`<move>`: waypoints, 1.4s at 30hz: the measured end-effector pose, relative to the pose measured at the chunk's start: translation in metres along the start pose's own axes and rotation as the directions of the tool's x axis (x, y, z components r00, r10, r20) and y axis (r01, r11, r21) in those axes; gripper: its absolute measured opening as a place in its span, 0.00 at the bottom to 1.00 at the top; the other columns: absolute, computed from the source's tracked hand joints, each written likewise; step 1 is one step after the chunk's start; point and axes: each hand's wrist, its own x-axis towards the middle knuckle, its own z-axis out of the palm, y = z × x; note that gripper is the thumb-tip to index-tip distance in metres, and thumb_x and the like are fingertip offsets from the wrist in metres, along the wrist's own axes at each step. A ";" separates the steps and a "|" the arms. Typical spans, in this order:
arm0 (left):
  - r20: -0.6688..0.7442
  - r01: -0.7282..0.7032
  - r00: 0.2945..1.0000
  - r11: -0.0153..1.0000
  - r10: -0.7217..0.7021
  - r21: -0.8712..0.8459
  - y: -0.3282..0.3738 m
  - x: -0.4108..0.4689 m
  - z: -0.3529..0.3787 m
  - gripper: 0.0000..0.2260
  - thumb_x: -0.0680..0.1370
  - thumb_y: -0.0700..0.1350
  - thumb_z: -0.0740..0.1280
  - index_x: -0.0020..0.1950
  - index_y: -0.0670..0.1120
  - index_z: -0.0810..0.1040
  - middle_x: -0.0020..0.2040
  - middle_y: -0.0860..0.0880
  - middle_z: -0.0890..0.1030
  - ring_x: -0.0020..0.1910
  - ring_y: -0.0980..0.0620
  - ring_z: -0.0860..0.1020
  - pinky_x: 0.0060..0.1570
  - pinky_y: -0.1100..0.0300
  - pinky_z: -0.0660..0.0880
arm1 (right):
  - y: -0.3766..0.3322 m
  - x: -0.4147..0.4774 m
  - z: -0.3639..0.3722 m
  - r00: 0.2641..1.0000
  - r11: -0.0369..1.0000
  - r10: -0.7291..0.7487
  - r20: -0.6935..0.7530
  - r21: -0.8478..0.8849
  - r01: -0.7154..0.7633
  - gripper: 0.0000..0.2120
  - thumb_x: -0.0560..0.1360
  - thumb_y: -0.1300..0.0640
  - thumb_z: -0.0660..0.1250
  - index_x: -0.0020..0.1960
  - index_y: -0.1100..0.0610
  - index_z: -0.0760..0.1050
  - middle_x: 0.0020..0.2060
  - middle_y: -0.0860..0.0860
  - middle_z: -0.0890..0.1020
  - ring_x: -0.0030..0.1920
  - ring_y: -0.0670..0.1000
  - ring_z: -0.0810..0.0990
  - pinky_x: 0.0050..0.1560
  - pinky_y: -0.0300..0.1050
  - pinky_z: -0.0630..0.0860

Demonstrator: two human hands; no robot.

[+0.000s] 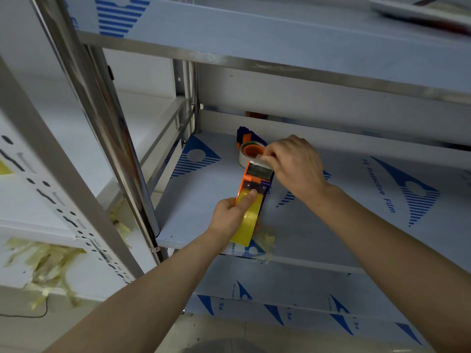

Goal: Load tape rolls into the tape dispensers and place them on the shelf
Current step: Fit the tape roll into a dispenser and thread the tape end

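An orange tape dispenser [255, 180] with a yellowish tape roll [248, 221] in it is held above the middle shelf [344, 225]. My left hand [230, 215] grips its rear around the roll, with the thumb pressed on top of the tape. My right hand [293, 163] pinches the tape end at the dispenser's front cutter. Behind them a second dispenser [251, 145], blue and orange with a loaded roll, lies on the shelf.
Steel shelving with blue-printed protective film: an upper shelf [280, 39] overhead and a lower shelf [293, 289] below. A chrome post [119, 138] stands at left. Yellowish tape scraps [46, 261] litter the left rack and the shelf's front edge [266, 240].
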 end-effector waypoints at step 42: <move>-0.058 -0.020 0.998 0.989 0.012 -0.148 0.001 -0.009 -0.002 0.10 0.77 0.44 0.65 0.38 0.40 0.75 0.30 0.45 0.78 0.21 0.53 0.76 0.21 0.63 0.74 | 0.020 0.016 0.026 0.599 0.202 0.451 0.662 0.579 -0.790 0.04 0.71 0.61 0.72 0.41 0.59 0.77 0.31 0.51 0.77 0.29 0.45 0.71 0.29 0.38 0.67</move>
